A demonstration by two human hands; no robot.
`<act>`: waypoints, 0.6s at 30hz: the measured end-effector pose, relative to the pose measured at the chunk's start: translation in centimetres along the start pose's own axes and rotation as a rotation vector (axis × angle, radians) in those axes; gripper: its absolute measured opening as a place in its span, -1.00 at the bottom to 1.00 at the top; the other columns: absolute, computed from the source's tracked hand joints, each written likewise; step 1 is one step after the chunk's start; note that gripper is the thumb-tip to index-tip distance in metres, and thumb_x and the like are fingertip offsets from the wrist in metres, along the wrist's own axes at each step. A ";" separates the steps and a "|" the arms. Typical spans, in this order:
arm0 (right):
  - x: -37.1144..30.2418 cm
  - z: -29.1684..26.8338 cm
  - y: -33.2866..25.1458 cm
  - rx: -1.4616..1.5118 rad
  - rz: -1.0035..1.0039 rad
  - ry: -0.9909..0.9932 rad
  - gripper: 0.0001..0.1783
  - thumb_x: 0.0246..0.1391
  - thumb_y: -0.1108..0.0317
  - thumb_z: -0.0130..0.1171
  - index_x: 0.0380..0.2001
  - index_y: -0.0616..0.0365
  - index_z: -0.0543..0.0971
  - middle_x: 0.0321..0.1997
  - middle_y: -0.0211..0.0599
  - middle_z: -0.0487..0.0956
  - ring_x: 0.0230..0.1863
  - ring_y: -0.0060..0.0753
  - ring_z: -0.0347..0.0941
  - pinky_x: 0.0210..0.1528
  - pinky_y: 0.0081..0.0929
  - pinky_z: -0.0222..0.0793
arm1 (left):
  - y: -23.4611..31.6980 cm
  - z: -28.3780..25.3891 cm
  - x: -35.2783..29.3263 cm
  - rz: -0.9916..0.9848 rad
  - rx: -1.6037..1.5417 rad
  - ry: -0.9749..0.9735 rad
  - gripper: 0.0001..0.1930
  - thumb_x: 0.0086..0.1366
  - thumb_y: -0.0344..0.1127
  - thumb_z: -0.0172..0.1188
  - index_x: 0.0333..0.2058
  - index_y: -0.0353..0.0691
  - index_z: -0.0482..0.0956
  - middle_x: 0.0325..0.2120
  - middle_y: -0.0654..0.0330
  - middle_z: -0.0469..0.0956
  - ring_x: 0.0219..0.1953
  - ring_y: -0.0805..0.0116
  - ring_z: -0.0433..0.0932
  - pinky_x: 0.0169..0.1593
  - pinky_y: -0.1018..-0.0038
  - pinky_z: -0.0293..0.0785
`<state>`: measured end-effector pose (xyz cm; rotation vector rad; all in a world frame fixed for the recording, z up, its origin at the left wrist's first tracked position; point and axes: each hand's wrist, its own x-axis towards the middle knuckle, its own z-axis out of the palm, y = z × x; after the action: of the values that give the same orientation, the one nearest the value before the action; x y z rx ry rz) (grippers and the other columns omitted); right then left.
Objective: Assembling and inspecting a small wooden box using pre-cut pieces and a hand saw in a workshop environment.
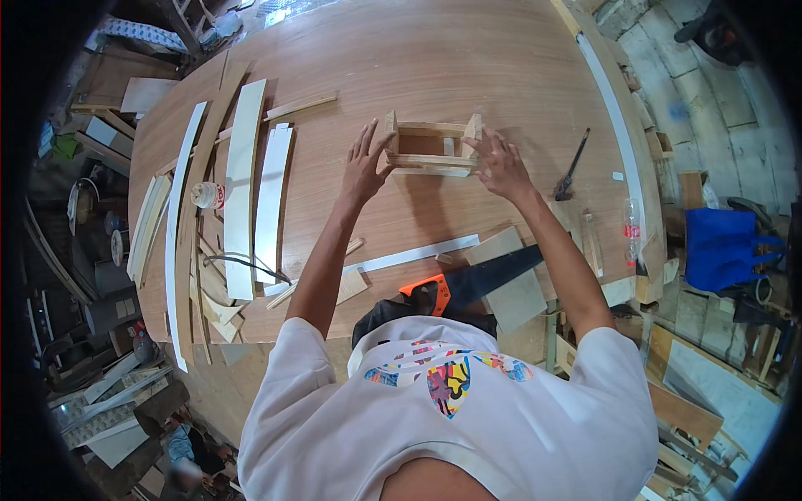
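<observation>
A small open wooden frame (430, 160) stands on the brown tabletop, with two upright end pieces joined by rails. My left hand (364, 165) holds its left end piece, fingers stretched forward along the outside and the thumb at the near corner. On the opposite end piece, my right hand (503, 165) grips with the fingers over the outer side. Both palms face inward, so the frame sits between them. Closer to my body lies a handsaw (468, 282) with an orange and black handle, its dark blade partly over a pale board (516, 307).
Long white and wooden strips (244, 192) lie at the left, with a plastic bottle (208, 195) among them. Right of the frame is a dark slender tool (571, 165). A clear bottle (631, 230) is near the right edge. A white strip (418, 253) crosses the near side.
</observation>
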<state>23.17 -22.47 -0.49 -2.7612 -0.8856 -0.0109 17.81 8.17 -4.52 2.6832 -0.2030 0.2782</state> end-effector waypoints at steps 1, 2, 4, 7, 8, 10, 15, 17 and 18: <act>0.3 0.6 0.2 -0.054 0.013 -0.050 -0.14 -0.14 0.31 0.37 0.25 -0.42 0.22 0.37 -0.14 0.09 0.37 -0.03 0.08 0.27 -0.01 0.15 | -0.1 0.1 0.2 0.026 -0.001 0.013 -0.19 0.03 -0.25 0.40 0.26 0.16 0.20 0.38 0.17 -0.03 0.38 0.03 0.00 0.32 0.08 0.13; 0.5 1.0 0.5 -0.054 0.017 -0.047 -0.14 -0.14 0.31 0.37 0.25 -0.42 0.22 0.37 -0.14 0.09 0.37 -0.03 0.08 0.27 -0.01 0.15 | -0.1 0.2 0.3 0.051 -0.001 0.027 -0.20 0.04 -0.24 0.40 0.26 0.12 0.20 0.37 0.22 0.01 0.39 0.08 0.01 0.33 0.10 0.12; 1.0 1.6 0.9 -0.065 -0.004 -0.002 -0.12 -0.17 0.25 0.42 0.23 -0.41 0.22 0.36 -0.12 0.08 0.36 -0.03 0.08 0.26 0.00 0.16 | 0.1 0.6 0.4 0.056 -0.026 0.034 -0.21 0.03 -0.24 0.40 0.24 0.09 0.21 0.36 0.24 0.06 0.38 0.10 0.03 0.33 0.12 0.11; 1.4 2.0 1.2 -0.074 0.034 -0.053 -0.17 -0.20 0.25 0.43 0.18 -0.35 0.28 0.36 -0.09 0.06 0.37 -0.03 0.07 0.27 -0.01 0.16 | 0.2 0.8 0.6 0.045 -0.029 0.026 -0.23 0.04 -0.23 0.39 0.22 0.05 0.21 0.35 0.30 0.11 0.38 0.18 0.06 0.36 0.15 0.06; 1.4 2.1 1.2 -0.073 0.032 -0.052 -0.17 -0.20 0.25 0.43 0.18 -0.35 0.28 0.36 -0.09 0.06 0.37 -0.03 0.07 0.27 -0.01 0.16 | 0.2 0.8 0.7 0.032 -0.009 0.007 -0.25 0.05 -0.22 0.38 0.22 0.05 0.22 0.35 0.33 0.10 0.38 0.22 0.06 0.37 0.16 0.02; 1.2 2.2 1.3 -0.106 -0.014 0.046 -0.24 -0.22 0.23 0.43 0.11 -0.24 0.32 0.25 -0.13 0.23 0.29 -0.09 0.19 0.18 -0.07 0.21 | 0.1 0.6 0.7 0.042 -0.018 0.013 -0.25 0.05 -0.24 0.38 0.22 0.05 0.22 0.34 0.33 0.11 0.37 0.22 0.07 0.37 0.16 0.03; 1.3 2.4 1.5 -0.048 -0.015 -0.041 -0.31 -0.22 0.25 0.41 0.06 -0.15 0.36 -0.06 -0.23 0.44 0.09 -0.20 0.35 0.03 -0.16 0.25 | 0.2 0.2 0.7 0.056 -0.006 0.004 -0.26 0.04 -0.30 0.36 0.21 0.04 0.23 0.33 0.33 0.14 0.36 0.22 0.11 0.36 0.17 0.04; 1.4 2.2 1.2 -0.050 -0.022 -0.030 -0.32 -0.21 0.26 0.40 0.04 -0.12 0.36 -0.15 -0.27 0.47 0.03 -0.22 0.39 -0.01 -0.18 0.25 | 0.0 0.1 0.6 0.064 -0.022 0.010 -0.27 0.04 -0.33 0.34 0.21 0.04 0.25 0.33 0.33 0.15 0.35 0.22 0.13 0.35 0.17 0.05; 1.5 2.0 1.2 -0.037 -0.019 -0.045 -0.34 -0.21 0.26 0.40 0.03 -0.12 0.36 -0.16 -0.26 0.47 0.03 -0.21 0.39 0.00 -0.17 0.25 | -0.1 0.0 0.6 0.062 -0.022 0.009 -0.27 0.04 -0.33 0.34 0.21 0.04 0.25 0.33 0.33 0.15 0.35 0.22 0.13 0.35 0.17 0.05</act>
<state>24.92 -22.07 -2.57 -2.7975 -0.9325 0.0321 18.38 8.16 -4.45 2.6567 -0.2859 0.3055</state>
